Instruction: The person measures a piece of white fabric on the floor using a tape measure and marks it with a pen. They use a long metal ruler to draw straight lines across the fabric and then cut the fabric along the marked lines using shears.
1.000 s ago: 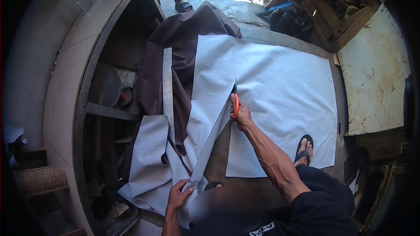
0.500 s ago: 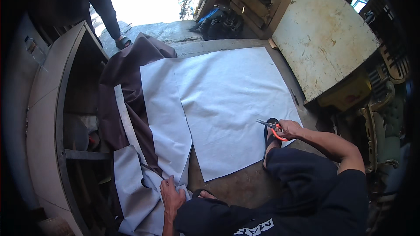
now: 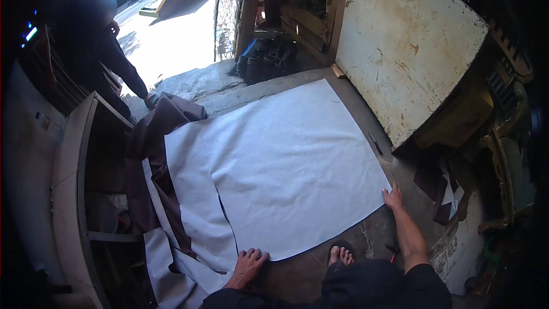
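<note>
A large sheet of material (image 3: pixel 297 177), pale side up, lies over the floor in front of me. My right hand (image 3: pixel 393 197) has its fingers closed on the sheet's near right corner. At the near left corner my left hand (image 3: pixel 249 265) is closed on the edge, its fingers curled and partly hidden. Left of the sheet spreads more of the material, turned over to dark brown (image 3: pixel 143 166) in places, with a long pale strip (image 3: pixel 157 200) on top. Scissors (image 3: pixel 392 250) with an orange-red handle lie on the floor beside my right forearm, partly hidden.
An open-fronted cabinet (image 3: pixel 71 189) stands at the left. A large stained pale board (image 3: pixel 409 51) leans at the far right. Between it and the sheet lies a thin dark tool (image 3: pixel 376 143). Offcuts (image 3: pixel 449 194) lie at the right. Another person (image 3: pixel 86 40) stands at the far left.
My right hand has put down the scissors and taken the sheet's near right corner. My left hand has shifted right to the near left corner. My view has moved, and my right foot is off the sheet.
</note>
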{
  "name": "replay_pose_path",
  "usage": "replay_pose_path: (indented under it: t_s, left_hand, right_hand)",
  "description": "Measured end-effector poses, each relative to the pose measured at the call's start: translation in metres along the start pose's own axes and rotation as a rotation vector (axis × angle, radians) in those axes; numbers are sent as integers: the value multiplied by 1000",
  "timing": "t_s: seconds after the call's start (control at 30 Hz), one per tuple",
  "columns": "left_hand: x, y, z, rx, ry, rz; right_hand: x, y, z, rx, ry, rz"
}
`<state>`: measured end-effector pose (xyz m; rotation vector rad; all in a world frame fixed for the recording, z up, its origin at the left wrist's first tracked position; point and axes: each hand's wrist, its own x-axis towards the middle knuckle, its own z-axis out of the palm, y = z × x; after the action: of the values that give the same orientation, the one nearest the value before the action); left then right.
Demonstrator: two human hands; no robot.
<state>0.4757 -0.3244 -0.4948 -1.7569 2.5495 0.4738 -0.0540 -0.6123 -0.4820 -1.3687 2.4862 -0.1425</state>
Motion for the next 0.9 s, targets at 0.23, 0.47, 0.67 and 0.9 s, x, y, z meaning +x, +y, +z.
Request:
replay_pose_path:
  t_s: [0.23, 0.47, 0.67, 0.9]
  left_hand:
    - [40, 14, -1, 128, -88, -109]
    - [67, 68, -91, -742, -564, -146]
    - [53, 53, -85, -828, -838, -222]
    - [98, -79, -89, -415, 341, -510]
  right_hand:
    - [64, 7, 7, 63, -295, -128]
    - [90, 108, -30, 412, -375, -141]
    - [50, 168, -31, 410, -466, -23]
    - [-49, 201, -14, 27, 170, -18]
